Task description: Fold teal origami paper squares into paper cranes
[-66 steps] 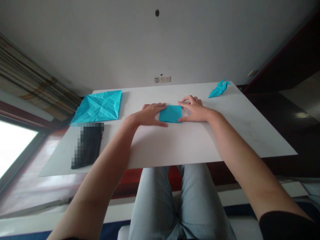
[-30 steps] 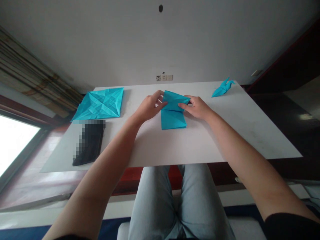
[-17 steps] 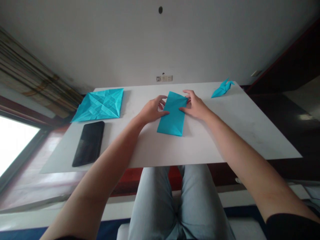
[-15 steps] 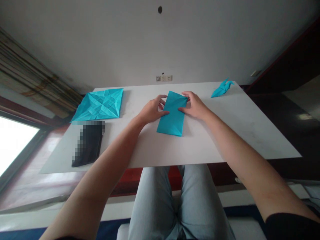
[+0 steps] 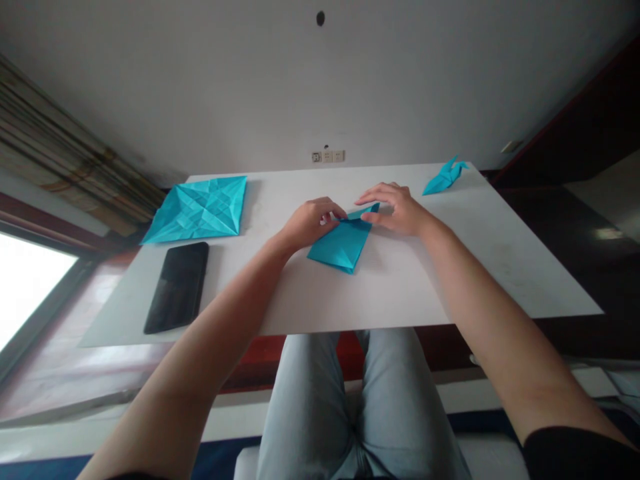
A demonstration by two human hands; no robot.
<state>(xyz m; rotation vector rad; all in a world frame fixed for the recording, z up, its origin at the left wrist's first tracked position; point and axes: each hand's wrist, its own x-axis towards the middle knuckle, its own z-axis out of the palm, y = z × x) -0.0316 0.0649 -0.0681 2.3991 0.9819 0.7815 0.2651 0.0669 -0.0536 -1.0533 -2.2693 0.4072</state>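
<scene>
A folded sheet of blue origami paper (image 5: 341, 245) lies on the white table in front of me, its far part bent over toward me. My left hand (image 5: 315, 221) pinches the paper at its upper left, thumb and fingertips closed on the fold. At the upper right, my right hand (image 5: 393, 208) has its thumb on the paper near the raised corner. The fingers of that hand are stretched out and apart, arching over the far edge.
A creased blue paper sheet (image 5: 205, 208) lies at the table's back left. Nearer me is a black phone (image 5: 177, 287). A folded blue paper bird (image 5: 444, 177) stands at the back right. The white table (image 5: 500, 267) ends just before my knees.
The paper's far part has been bent down toward me, so the piece looks shorter and slightly turned. My left hand has closed on the fold; my right fingers have spread.
</scene>
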